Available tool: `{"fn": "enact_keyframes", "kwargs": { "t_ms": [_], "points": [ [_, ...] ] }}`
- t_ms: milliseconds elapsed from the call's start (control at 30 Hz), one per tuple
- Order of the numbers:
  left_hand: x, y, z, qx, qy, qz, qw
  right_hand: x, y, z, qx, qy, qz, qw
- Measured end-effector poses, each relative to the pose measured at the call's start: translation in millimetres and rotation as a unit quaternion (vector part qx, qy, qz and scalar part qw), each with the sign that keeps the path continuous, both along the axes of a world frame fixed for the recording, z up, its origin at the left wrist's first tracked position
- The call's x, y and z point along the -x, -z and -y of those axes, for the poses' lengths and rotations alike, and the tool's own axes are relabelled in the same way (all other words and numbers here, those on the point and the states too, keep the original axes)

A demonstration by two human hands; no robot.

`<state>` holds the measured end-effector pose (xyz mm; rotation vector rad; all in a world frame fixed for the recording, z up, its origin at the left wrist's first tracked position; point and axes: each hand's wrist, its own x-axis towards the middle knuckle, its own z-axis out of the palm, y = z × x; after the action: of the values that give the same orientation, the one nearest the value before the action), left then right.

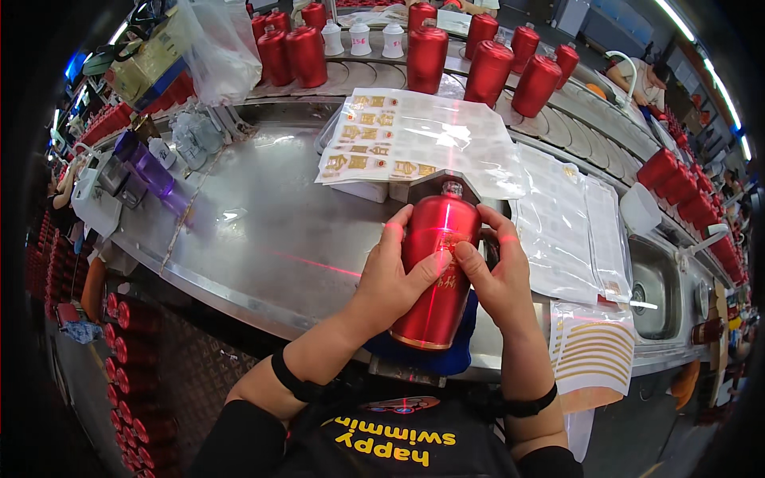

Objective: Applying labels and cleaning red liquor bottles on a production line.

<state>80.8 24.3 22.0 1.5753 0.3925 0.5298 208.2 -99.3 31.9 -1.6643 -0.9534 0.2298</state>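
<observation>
A glossy red bottle [426, 315] with a clear neck leans on a dark angled rest [470, 182], its base toward me over a blue cloth [458, 357]. My left hand [389, 271] is wrapped round its left side, while my right hand [506, 279] grips the right. Both thumbs press on the gold decal [449, 280] on the bottle's front, partly covering it. Bright red laser lines cross bottle and bench. Just beyond the rest lies a sheet of gold decals [362, 135] under clear film.
Several red bottles [428, 60] and white containers [360, 40] stand on the conveyor [362, 76] behind the metal bench [263, 199]. Film-covered sheets [562, 231] lie right, near a sink [653, 295]. A strip sheet [591, 350] overhangs the front edge. Left are a purple cup [146, 166] and floor-level bottles [135, 350].
</observation>
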Motion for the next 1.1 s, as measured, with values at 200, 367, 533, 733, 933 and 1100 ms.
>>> {"fn": "enact_keyframes", "kwargs": {
  "t_ms": [200, 367, 533, 733, 933, 1100],
  "points": [
    [-7.1, -4.4, -7.4, 0.105, 0.008, 0.022, 0.994, -4.1, -0.1, -2.4, -0.007, -0.008, -0.067, 0.998],
    [-4.7, 0.9, -6.4, 0.052, 0.014, 0.01, 0.998, -2.3, 1.0, -2.1, -0.013, -0.015, -0.066, 0.998],
    [-3.6, 6.0, -5.0, 0.014, 0.007, 0.007, 1.0, -2.6, 1.2, -0.4, 0.005, -0.015, -0.005, 1.0],
    [-7.7, 6.7, -1.9, -0.002, -0.028, 0.039, 0.999, -4.3, 1.1, -0.7, 0.002, -0.019, -0.027, 0.999],
    [-6.1, 6.5, -3.2, 0.047, -0.015, 0.049, 0.998, -5.4, 5.6, 2.7, -0.019, -0.04, -0.1, 0.994],
    [-4.1, 5.5, -5.0, 0.094, 0.027, 0.058, 0.994, -5.9, 8.8, 3.9, -0.014, -0.045, -0.095, 0.994]
  ]
}}
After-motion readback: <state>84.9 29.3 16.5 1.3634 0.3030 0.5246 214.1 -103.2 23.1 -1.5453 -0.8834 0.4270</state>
